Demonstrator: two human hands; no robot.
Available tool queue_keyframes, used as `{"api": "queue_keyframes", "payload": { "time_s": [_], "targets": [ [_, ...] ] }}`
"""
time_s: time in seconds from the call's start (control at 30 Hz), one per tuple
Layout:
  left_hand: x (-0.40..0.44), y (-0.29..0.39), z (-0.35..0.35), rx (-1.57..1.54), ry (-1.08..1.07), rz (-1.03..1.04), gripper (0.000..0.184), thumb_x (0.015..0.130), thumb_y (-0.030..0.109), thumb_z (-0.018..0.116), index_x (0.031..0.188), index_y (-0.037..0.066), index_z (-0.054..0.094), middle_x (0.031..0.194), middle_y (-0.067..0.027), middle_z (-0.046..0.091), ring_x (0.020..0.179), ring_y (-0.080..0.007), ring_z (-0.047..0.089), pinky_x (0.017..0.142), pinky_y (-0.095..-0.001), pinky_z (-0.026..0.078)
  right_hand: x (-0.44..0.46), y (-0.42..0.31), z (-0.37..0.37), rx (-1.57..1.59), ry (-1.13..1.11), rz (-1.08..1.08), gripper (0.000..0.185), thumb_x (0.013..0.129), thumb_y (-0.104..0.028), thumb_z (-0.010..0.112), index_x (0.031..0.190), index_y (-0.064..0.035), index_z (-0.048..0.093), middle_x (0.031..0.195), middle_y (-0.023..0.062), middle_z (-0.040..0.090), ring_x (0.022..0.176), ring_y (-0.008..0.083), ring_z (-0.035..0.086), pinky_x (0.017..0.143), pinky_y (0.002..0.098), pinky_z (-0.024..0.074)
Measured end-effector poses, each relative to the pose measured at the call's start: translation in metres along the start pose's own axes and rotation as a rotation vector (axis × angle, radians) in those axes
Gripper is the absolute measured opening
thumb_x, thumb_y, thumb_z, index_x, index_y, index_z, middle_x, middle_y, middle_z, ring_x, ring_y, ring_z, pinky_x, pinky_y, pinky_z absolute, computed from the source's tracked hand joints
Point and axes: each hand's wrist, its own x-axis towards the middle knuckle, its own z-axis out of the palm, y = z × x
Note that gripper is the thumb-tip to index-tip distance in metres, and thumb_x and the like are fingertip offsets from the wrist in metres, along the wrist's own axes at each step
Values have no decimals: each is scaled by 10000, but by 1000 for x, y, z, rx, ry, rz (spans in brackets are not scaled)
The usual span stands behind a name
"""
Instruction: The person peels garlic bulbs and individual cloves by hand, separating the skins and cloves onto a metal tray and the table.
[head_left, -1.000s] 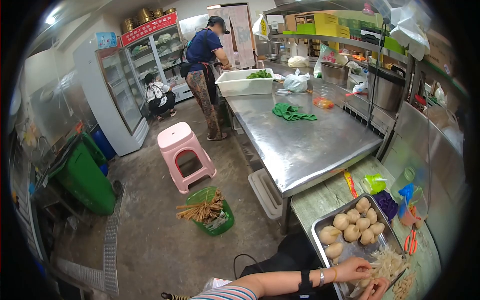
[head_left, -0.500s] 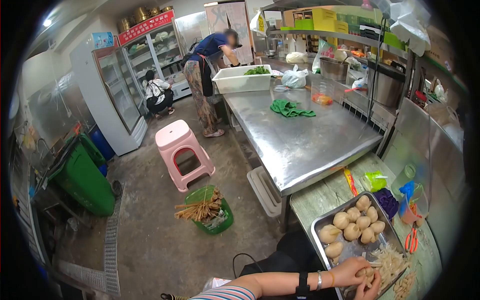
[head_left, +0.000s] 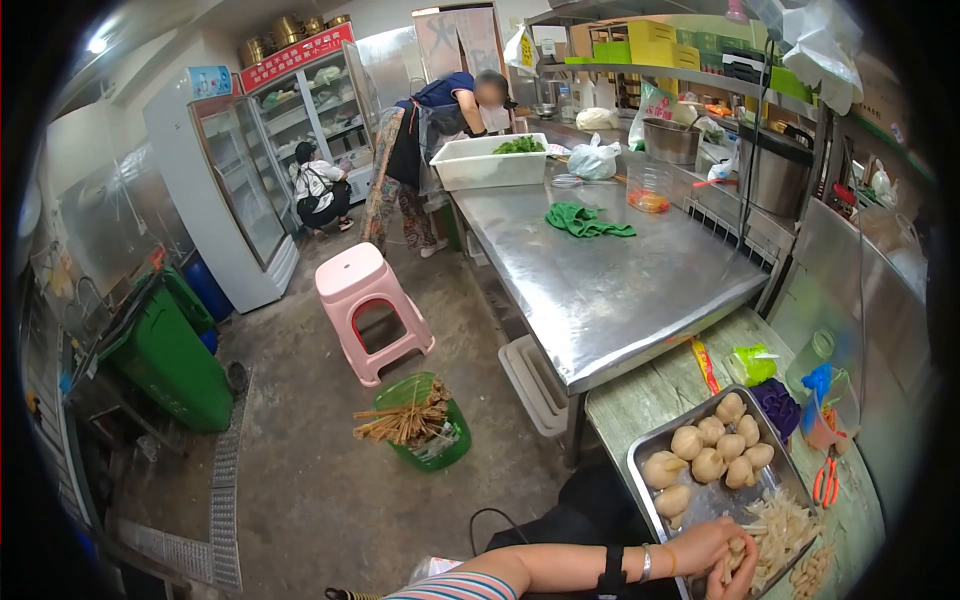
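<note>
My left hand [head_left: 697,546], at the end of the arm with a striped sleeve, is closed around a pale, lumpy piece [head_left: 736,550] over a metal tray. Just below it, my right hand [head_left: 738,575] pinches the same piece from the other side. The exact kind of piece is unclear. Several pale, bulb-shaped pieces [head_left: 708,463] lie in the far part of the metal tray [head_left: 640,478]. A heap of pale shreds [head_left: 779,525] sits by my fingers on the tray's right side. Small pale bits [head_left: 809,572] rest on the table beyond the rim.
Orange-handled pliers or scissors [head_left: 826,483] and a purple bundle [head_left: 775,407] lie beside the tray. A steel table [head_left: 620,290] stands ahead. On the floor are a pink stool [head_left: 350,275] and a green bin of sticks [head_left: 440,455]. One person bends over a white tub [head_left: 490,173]; another crouches by the fridges.
My hands stay together at the tray, with the piece and fingers slightly turned. The person at the white tub has shifted stance and leans further right. The whole view has moved slightly.
</note>
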Motion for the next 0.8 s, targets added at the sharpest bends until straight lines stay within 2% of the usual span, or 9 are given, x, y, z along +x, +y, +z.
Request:
{"api": "queue_keyframes", "payload": {
  "time_s": [0.1, 0.17, 0.2, 0.27, 0.37, 0.6, 0.67, 0.73, 0.8],
  "targets": [
    [8, -20, -3, 37, 104, 72, 206, 791, 42, 486, 985, 25, 553, 922, -163, 530, 789, -345, 560, 719, -386, 452, 3, 27, 4, 85, -34, -81, 493, 782, -148, 508, 1234, 23, 414, 1150, 180, 471, 1075, 284, 485, 950, 365, 376],
    [7, 3, -13, -105, 44, -102, 108, 858, 81, 486, 942, 34, 537, 901, -122, 579, 803, -241, 566, 726, -320, 452, 7, 31, 2, -44, -95, -203, 506, 755, -103, 488, 1236, 24, 393, 1165, 165, 431, 1081, 258, 456, 962, 357, 357],
    [8, -2, -11, -105, 44, -101, 108, 858, 81, 486, 942, 34, 537, 901, -122, 579, 803, -241, 566, 726, -320, 452, 10, 18, 0, -44, -95, -204, 506, 755, -103, 488, 1236, 24, 393, 1165, 165, 431, 1081, 258, 456, 962, 357, 357],
    [9, -14, -4, -7, 152, 84, 164, 836, 125, 552, 978, 47, 525, 894, -103, 545, 770, -216, 549, 680, -299, 448, 15, -17, -8, 70, 21, 285, 497, 749, -81, 481, 1228, 25, 395, 1172, 160, 430, 1071, 247, 462, 962, 356, 357],
    [2, 21, -12, 14, 94, 9, 214, 768, 121, 599, 945, 34, 517, 878, -144, 542, 826, -301, 546, 726, -369, 445, 13, -1, -15, 139, 116, 209, 493, 744, -59, 482, 1224, 21, 397, 1169, 156, 433, 1071, 244, 465, 965, 348, 353],
    [4, 12, -13, 81, 40, 35, 280, 743, 159, 668, 943, 29, 522, 850, -118, 567, 810, -265, 567, 697, -349, 453, 2, 34, -17, 232, 124, 94, 523, 731, -87, 494, 1235, 12, 389, 1161, 136, 435, 1082, 221, 459, 971, 344, 349],
    [3, 30, -24, -253, -147, -191, 260, 764, 173, 663, 925, 24, 525, 781, -74, 579, 758, -198, 578, 641, -318, 457, 1, 34, -17, 257, 135, 50, 531, 717, -119, 503, 1221, 7, 393, 1146, 139, 438, 1070, 223, 462, 968, 344, 350],
    [5, 24, -22, -376, -161, -240, 236, 780, 174, 651, 908, 21, 526, 751, -56, 572, 733, -176, 570, 625, -309, 454, 3, 23, -18, 279, 144, 8, 540, 703, -150, 513, 1208, 2, 398, 1131, 142, 440, 1058, 225, 465, 964, 345, 351],
    [5, 18, -19, -497, -176, -290, 215, 796, 176, 638, 891, 18, 527, 720, -39, 564, 708, -154, 563, 610, -300, 451, 3, 6, -23, 52, 70, 105, 543, 670, -189, 527, 1167, -4, 410, 1099, 151, 440, 1024, 247, 465, 962, 351, 346]
  ]
}}
